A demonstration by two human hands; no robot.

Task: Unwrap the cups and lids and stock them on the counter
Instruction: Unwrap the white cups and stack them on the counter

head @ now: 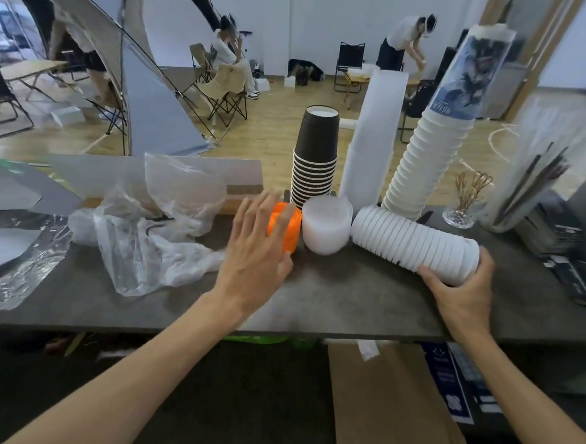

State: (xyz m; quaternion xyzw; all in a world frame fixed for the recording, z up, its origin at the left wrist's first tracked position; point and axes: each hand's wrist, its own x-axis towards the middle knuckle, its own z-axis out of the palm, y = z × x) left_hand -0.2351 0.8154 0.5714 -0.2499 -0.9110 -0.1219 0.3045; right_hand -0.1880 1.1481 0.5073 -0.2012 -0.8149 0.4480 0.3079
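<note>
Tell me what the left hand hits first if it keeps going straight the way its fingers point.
The orange stack: the left hand points up and away, its fingers already over it. Beyond stands the dark cup stack, though depth is unclear.

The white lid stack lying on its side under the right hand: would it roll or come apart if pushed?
The white lid stack is a cylinder on its side, so it probably rolls. Its unwrapped lids may separate. The right hand steadies one end.

Single head view, close, forward-down over the counter (348, 304).
</note>
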